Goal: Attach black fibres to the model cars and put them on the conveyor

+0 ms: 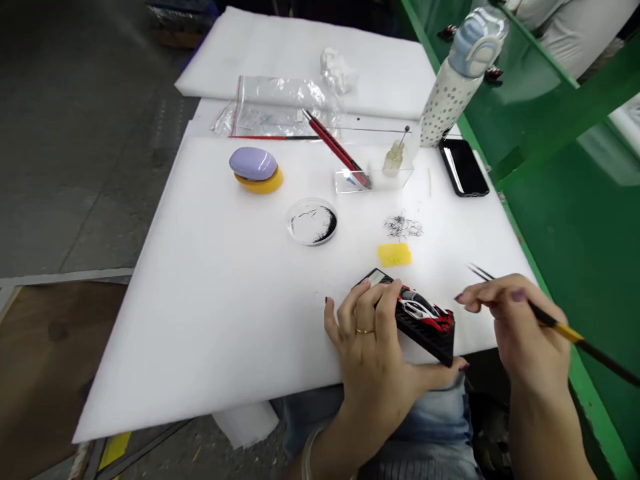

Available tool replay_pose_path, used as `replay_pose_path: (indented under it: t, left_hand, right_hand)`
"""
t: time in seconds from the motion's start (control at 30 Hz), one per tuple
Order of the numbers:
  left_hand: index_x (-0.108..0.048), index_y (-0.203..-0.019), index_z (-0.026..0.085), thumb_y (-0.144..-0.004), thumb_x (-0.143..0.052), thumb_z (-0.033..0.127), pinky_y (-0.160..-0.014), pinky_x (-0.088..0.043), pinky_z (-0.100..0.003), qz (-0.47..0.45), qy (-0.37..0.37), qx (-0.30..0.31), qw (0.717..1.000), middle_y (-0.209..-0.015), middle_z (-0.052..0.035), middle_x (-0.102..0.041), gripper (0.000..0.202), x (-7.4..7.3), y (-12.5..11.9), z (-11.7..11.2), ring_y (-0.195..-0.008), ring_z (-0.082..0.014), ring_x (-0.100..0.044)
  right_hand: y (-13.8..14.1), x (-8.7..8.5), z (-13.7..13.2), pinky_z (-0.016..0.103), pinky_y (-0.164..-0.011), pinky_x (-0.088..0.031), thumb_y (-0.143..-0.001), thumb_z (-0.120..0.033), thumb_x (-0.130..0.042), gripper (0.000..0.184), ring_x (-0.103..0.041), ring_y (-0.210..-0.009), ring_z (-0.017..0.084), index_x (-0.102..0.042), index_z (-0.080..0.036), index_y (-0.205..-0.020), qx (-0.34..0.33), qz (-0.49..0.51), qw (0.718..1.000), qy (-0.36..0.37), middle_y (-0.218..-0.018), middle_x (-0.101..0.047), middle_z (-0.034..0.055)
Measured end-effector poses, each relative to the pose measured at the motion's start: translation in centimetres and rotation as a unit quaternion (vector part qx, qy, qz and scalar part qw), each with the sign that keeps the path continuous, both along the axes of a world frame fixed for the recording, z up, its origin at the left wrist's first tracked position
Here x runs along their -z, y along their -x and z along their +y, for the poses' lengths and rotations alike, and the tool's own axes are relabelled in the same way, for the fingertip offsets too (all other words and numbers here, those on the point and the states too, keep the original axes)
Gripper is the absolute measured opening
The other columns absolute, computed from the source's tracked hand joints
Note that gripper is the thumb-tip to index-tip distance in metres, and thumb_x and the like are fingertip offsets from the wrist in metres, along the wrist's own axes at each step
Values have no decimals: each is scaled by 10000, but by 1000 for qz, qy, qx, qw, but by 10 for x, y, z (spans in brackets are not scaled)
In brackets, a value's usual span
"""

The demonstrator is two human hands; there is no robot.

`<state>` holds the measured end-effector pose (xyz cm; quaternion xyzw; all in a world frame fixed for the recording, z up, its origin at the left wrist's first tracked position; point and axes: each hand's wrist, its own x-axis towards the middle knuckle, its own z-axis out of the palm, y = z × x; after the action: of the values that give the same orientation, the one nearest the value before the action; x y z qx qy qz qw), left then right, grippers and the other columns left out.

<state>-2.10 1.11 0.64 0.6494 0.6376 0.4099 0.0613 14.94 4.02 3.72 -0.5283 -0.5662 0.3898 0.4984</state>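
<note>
left hand (373,347) grips a tilted black base (425,335) bearing a red-and-white model car (424,308), by the white mat's (235,300) near edge; thumb at the near corner. right hand (527,333), at three o'clock of the car, holds a slim dark tool (567,331), yellow-banded (tip clear of the car). from the car, a yellow strip (395,255) lies at eleven o'clock, a round clear dish (306,227) at ten.

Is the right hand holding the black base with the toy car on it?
No, the left hand holds the black base with the toy car, while the right hand holds a thin tool.
</note>
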Motion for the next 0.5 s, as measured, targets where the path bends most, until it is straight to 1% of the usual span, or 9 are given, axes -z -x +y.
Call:
replay_pose_path:
  t: [0.07, 0.13, 0.2, 0.3, 0.4, 0.43, 0.5]
  left_hand:
    - [-529, -1300, 154, -450, -902, 731, -1181, -241, -569, 17, 3, -19, 1000, -1195, -160, -678, 1092, 2, -8, 0, -1204, -396, -562]
    - [-522, -1311, 152, -468, -924, 694, -1154, -274, -579, 32, 2, -27, 999, -1197, -168, -680, 1080, 3, -13, 0, -1195, -399, -571]
    - [-516, -1318, 147, -507, -922, 683, -1123, -299, -596, 51, 7, -29, 998, -1185, -177, -686, 1054, 5, -16, 1, -1183, -407, -584]
    - [-488, -1355, 151, -564, -884, 722, -1100, -296, -651, 70, 11, -16, 997, -1202, -193, -683, 1053, 10, -15, 0, -1186, -435, -586]
    - [-445, -1407, 168, -612, -847, 749, -1107, -327, -657, 29, -35, 19, 999, -1310, -211, -629, 1063, 16, -9, -4, -1275, -451, -530]
    - [-445, -1413, 179, -631, -844, 737, -1118, -339, -647, -2, -55, 26, 998, -1353, -210, -601, 1040, 18, -6, -7, -1322, -449, -496]
    - [-468, -1404, 205, -691, -846, 663, -1146, -349, -627, -81, -74, 33, 993, -1399, -191, -570, 928, 20, 2, -12, -1392, -429, -439]
  right_hand:
    - [-3, -2, -5, 314, -774, -504, -1015, -359, -592, 168, -668, -898, 182, -640, -240, -907, -40, -66, 996, 54, -967, -738, 36]
    - [-1, -3, -7, 321, -809, -499, -969, -353, -653, 133, -651, -937, 188, -588, -239, -945, -89, -100, 987, 88, -1052, -720, 40]
    - [4, -3, -6, 325, -796, -487, -924, -322, -682, 162, -628, -910, 188, -547, -238, -954, -118, -114, 983, 88, -1039, -699, 36]
    - [9, 1, -3, 330, -778, -467, -857, -278, -694, 208, -592, -852, 183, -496, -235, -900, -120, -119, 983, 74, -970, -683, 29]
    - [6, 10, 1, 350, -809, -455, -827, -288, -695, 272, -588, -866, 192, -429, -241, -855, -107, -84, 988, 74, -962, -694, 37]
    - [3, 13, 2, 354, -813, -452, -829, -300, -693, 288, -589, -879, 196, -411, -243, -856, -105, -65, 990, 73, -974, -699, 44]
    - [-3, 19, 4, 354, -800, -447, -834, -324, -694, 318, -584, -890, 197, -388, -247, -872, -102, -27, 992, 66, -1008, -703, 59]
